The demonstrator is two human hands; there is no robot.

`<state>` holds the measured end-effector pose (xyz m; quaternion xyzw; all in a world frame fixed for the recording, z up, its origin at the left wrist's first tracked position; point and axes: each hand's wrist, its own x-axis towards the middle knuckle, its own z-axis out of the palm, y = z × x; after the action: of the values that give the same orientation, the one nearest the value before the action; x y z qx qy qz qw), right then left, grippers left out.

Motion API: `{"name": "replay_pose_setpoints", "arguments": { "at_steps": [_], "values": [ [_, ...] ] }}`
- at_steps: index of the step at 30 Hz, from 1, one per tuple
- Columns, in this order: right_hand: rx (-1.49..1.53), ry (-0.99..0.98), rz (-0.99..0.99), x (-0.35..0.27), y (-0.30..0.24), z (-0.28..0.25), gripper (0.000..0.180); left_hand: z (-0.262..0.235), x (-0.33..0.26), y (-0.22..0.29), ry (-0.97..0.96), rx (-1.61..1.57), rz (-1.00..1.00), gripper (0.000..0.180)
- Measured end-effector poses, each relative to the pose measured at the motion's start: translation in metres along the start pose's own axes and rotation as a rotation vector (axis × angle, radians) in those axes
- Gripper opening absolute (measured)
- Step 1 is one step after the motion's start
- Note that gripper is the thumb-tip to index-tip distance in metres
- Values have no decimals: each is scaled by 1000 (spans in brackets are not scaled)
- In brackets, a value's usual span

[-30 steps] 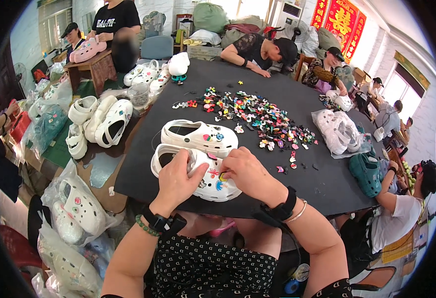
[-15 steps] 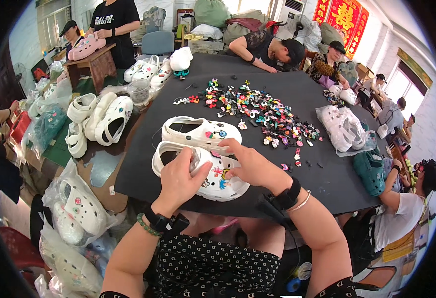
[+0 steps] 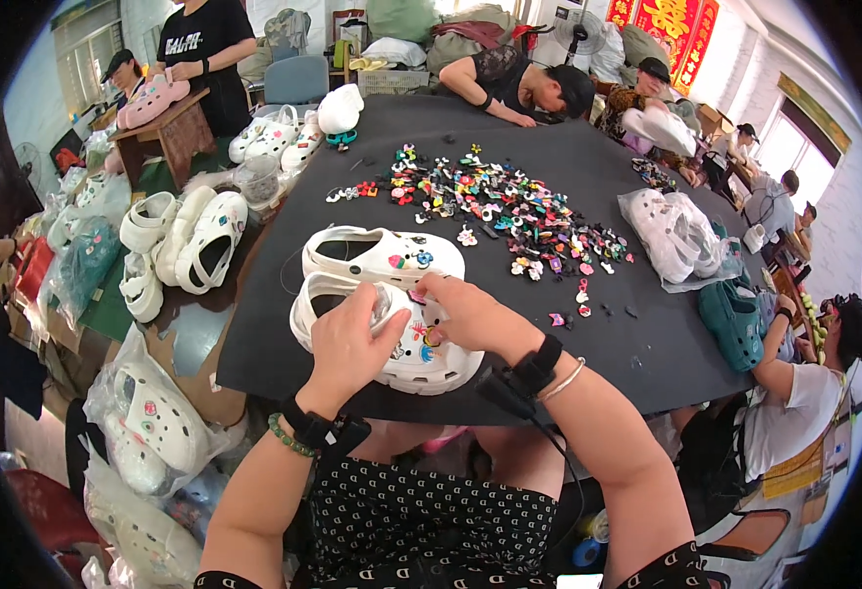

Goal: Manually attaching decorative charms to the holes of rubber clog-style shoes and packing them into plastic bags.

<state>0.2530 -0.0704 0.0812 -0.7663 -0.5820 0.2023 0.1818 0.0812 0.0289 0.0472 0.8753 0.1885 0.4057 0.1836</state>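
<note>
Two hands, left hand [image 3: 350, 346] and right hand [image 3: 470, 316], on white clog [image 3: 392, 339].

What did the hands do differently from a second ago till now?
Very little changed. Both hands stayed on the near white clog: the left hand still steadies its middle, and the right hand keeps its fingertips pressed at the small coloured charms on its top. Nothing was picked up or let go. The second white clog behind it and the pile of charms on the black table stayed put.

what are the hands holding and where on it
Left hand grips the near white clog across its top; right hand presses fingers on its front.
</note>
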Motion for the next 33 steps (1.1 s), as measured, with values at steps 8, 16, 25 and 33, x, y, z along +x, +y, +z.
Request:
{"name": "replay_pose_setpoints", "arguments": {
  "at_steps": [8,16,25,33],
  "values": [
    [-27,-270,-105,10,9,-19,74,-2,-5,2,-15,-51,-55,33],
    [-26,-293,-121,10,-8,-27,78,-13,-16,1,-7,-216,-137,33],
    [-85,-94,-63,-9,-23,-9,71,-17,-27,1,21,-285,-109,35],
    [4,-215,-12,-25,-36,-25,70,-21,-29,0,-4,-322,-153,36]
  ]
}}
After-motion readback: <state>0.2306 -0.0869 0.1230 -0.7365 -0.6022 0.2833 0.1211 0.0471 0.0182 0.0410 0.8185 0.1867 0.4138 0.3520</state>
